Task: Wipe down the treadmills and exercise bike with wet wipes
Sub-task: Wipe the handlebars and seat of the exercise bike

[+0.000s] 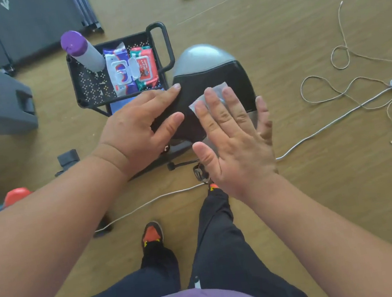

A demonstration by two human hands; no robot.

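Tan wooden floor (299,29) runs under everything, with white cords (352,103) looped across it at the right. At the middle stands the exercise bike seat (214,73), black on top with a grey rear part. On the seat lies a white wet wipe (216,91), pressed flat by the right hand (237,141), whose grip is wide, fingers straight and spread over the wipe. The left hand (141,131) rests on the seat's left edge, its grip also wide, thumb and fingers lying along the black cover without curling round it. Just behind the seat is a black wire cart (93,87) holding a purple-capped bottle (83,50) and two packs of wet wipes (131,68). A dark treadmill deck (36,24) lies at the top left
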